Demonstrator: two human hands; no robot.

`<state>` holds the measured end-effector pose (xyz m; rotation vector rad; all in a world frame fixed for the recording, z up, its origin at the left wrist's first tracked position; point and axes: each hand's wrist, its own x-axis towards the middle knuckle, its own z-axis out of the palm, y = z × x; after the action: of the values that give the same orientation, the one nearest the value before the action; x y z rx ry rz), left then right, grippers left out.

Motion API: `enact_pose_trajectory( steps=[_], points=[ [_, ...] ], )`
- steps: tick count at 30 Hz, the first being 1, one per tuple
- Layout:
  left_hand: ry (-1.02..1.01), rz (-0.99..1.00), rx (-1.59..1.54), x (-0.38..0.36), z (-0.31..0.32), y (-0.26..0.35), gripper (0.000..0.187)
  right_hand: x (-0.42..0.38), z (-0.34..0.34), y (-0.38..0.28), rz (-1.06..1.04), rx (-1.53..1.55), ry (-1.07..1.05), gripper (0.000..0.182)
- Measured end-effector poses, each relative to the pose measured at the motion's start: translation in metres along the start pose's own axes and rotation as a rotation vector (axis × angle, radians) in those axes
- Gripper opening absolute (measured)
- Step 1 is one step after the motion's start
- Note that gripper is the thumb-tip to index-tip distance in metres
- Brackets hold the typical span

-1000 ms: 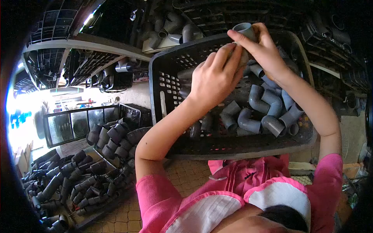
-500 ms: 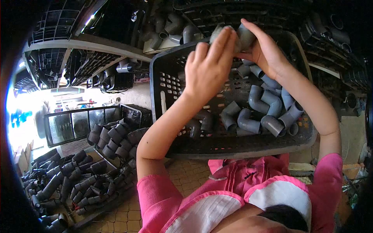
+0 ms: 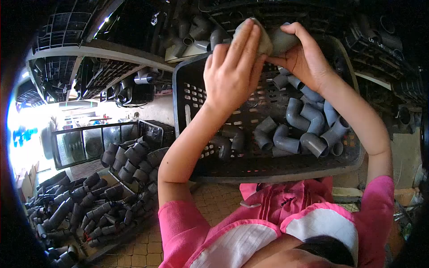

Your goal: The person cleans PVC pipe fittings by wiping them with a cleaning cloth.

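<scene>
My left hand presses a pale, dirty-looking cloth under its outstretched fingers, over the far side of the basket. Just right of the cloth, my right hand is closed around a grey pipe elbow, thumb and fingers on either side of it. Part of the elbow is hidden behind the cloth and my fingers. Below both hands is a black plastic basket with slotted walls. Several grey elbow fittings lie inside it, mostly towards the right.
At the lower left is a large heap of dark grey pipe fittings. Behind it stands a black crate. More elbows sit on a shelf beyond the basket, and crates line the right side.
My left hand and the cloth have shifted left and slightly away from me, opening a gap to the elbow. The right hand has turned a little, showing more of the elbow.
</scene>
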<state>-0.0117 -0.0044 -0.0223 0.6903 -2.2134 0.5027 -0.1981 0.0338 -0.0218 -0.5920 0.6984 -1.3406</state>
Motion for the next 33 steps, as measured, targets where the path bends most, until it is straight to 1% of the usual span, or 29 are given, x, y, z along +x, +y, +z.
enact_pose_trajectory(
  steps=[1,2,5,6,9,11,13,17,18,20,23,27,30,33],
  points=[
    [0.033,-0.009,0.016,0.0,0.001,-0.002,0.053,0.0,0.002,0.0,-0.014,-0.007,0.03,0.039],
    [0.021,-0.019,0.013,0.0,0.0,-0.002,0.052,0.001,0.0,-0.001,-0.006,0.001,0.02,0.037],
    [-0.043,0.046,-0.068,-0.008,-0.002,0.011,0.053,0.004,-0.008,0.0,0.028,0.008,-0.021,0.033],
    [-0.085,0.092,-0.029,-0.008,-0.005,0.017,0.055,0.004,-0.01,0.0,0.044,0.0,-0.041,0.034],
    [-0.077,0.09,0.021,-0.004,-0.004,0.014,0.056,0.002,-0.005,0.001,0.048,0.007,-0.064,0.036],
    [-0.058,-0.017,-0.023,0.0,-0.003,0.003,0.053,0.002,-0.002,0.002,0.031,0.015,-0.042,0.037],
    [0.022,-0.059,-0.065,0.0,0.005,-0.011,0.053,0.004,-0.002,0.002,0.01,0.014,0.001,0.039],
    [0.012,-0.048,-0.124,-0.01,0.013,-0.016,0.053,0.003,-0.002,-0.005,-0.129,-0.005,-0.034,0.039],
    [-0.001,-0.047,-0.136,-0.01,0.012,-0.01,0.053,0.005,-0.006,-0.009,-0.093,-0.012,-0.035,0.037],
    [-0.015,-0.039,-0.125,-0.01,0.009,-0.005,0.053,0.006,-0.006,-0.01,-0.089,-0.004,-0.046,0.035],
    [0.041,-0.009,-0.129,-0.008,0.011,-0.012,0.054,0.01,-0.01,-0.006,-0.062,-0.037,-0.065,0.031],
    [0.042,0.02,-0.125,-0.005,0.007,-0.01,0.054,0.007,-0.013,0.01,-0.026,-0.104,-0.129,0.023],
    [0.033,0.037,-0.082,-0.001,0.005,-0.008,0.054,0.005,-0.008,0.01,-0.043,-0.103,-0.06,0.023],
    [0.004,0.002,-0.016,-0.001,0.008,-0.012,0.056,0.009,-0.01,0.003,-0.009,-0.103,-0.008,0.025]
  ],
)
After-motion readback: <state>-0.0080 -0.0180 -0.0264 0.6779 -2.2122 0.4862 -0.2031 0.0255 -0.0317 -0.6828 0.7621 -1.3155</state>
